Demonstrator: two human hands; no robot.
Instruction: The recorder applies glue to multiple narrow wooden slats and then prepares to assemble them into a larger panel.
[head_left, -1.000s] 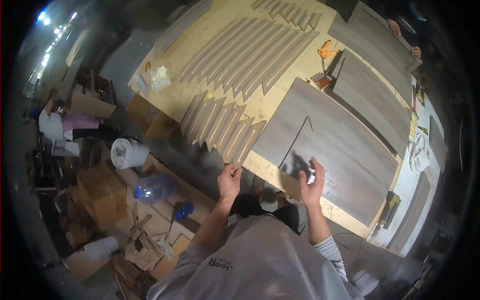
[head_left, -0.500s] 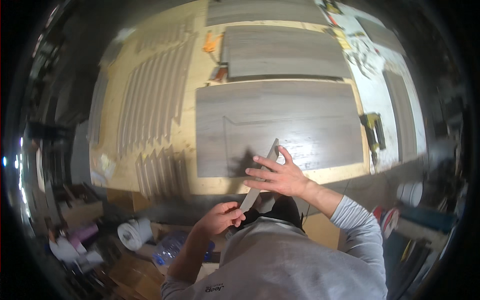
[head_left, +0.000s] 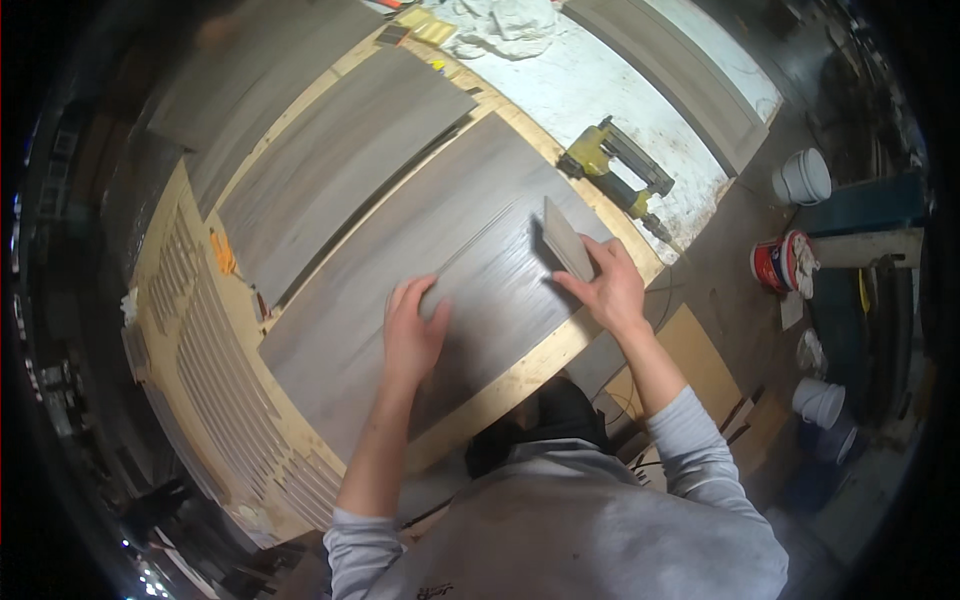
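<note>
My right hand (head_left: pixel 612 285) grips a short grey-brown wooden strip (head_left: pixel 566 243), thumb on one side and fingers on the other. The strip is tilted above the right part of a large grey wood-grain panel (head_left: pixel 345 365). Empty, with thumb and fingers apart, my left hand (head_left: pixel 415 325) is over the middle of that panel; whether it touches the surface I cannot tell. A thin line (head_left: pixel 475 238) runs along the panel between my hands. Beyond the strip, a yellow-green and black nail gun (head_left: pixel 612 168) lies by the table's far right edge.
More grey panels (head_left: pixel 340 150) lie farther left on the wooden table (head_left: pixel 520 385). Several narrow strips (head_left: pixel 215 345) are laid out at the left, near an orange tool (head_left: pixel 222 253). A white surface (head_left: pixel 560 95) adjoins the table. Buckets (head_left: pixel 802 178) stand on the floor at right.
My view has turned to the right. My left hand has let go of the strip and moved over the panel. My right hand has carried the strip right, toward the nail gun.
</note>
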